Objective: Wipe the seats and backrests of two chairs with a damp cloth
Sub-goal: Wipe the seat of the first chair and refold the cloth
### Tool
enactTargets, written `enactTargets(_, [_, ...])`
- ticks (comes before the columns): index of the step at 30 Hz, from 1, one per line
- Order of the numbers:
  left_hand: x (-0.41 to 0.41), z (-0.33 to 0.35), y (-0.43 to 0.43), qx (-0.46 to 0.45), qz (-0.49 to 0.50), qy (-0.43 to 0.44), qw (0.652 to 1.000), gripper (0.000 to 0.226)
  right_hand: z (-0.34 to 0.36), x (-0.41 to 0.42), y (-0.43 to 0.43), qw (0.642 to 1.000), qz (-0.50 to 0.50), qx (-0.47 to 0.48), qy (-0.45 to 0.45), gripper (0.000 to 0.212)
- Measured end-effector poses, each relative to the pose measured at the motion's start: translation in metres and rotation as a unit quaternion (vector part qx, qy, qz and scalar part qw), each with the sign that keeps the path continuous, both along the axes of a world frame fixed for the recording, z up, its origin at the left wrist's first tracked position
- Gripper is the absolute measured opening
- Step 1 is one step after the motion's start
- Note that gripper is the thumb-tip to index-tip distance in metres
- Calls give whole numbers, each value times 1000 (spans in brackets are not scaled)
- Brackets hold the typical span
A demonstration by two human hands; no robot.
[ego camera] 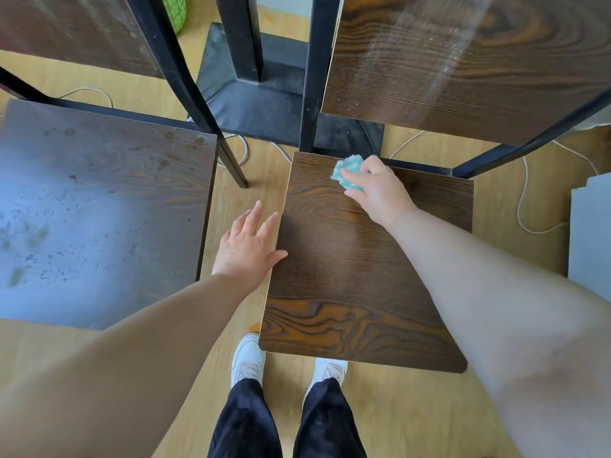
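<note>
Wiping at the upper left corner of the centre-right seat (347,276), the right hand (377,190) holds the cloth (348,168) bunched up. Its grip is closed, fingers and thumb curled round the wad, and the cloth is pressed on the wood just below the black frame post (310,94). The left hand (248,246) has an open grip with fingers straight and spread. It lies beside that seat's left edge with the thumb at the edge; contact is not certain.

Handling, as a judgement:
- **Cloth:** small, fluffy, teal, soft and light. It crumples to any shape and is not fragile. Being damp, it should drag a little on the board rather than slip.
- **Where to hold:** best taken as a wad under the palm with fingers on top and the broad face down.
- **Seat:** a stiff, smooth wood-grain board that should take pressure fine.
- **Chair:** the frame looks thin, so the chair may slide on the floor (413,408). Bracing the seat edge with the free hand makes sense.

The backrest (463,61) at upper right shows pale streaks. The left-side seat (99,209) looks dusty and spotted, likely not yet wiped.
</note>
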State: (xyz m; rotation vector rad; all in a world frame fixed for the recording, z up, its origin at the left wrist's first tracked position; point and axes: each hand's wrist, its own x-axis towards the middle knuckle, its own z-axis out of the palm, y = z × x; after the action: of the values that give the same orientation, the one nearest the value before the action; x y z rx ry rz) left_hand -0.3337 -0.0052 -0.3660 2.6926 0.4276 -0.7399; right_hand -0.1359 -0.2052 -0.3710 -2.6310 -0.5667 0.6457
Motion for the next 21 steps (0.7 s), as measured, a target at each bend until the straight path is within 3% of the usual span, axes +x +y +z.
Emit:
enactTargets(5, [0, 0, 1, -2, 4, -4, 1000, 76, -8, -26, -9, 999, 16, 24, -25, 24])
enactTargets(11, [-2, 5, -4, -3, -4, -4, 1000, 77, -15, -94, -23, 997, 57, 53, -22, 37])
enactTargets(21, [-16, 8, -15, 8, -27, -11, 1000, 76, -7, -209, -52, 993, 75, 93, 24, 39])
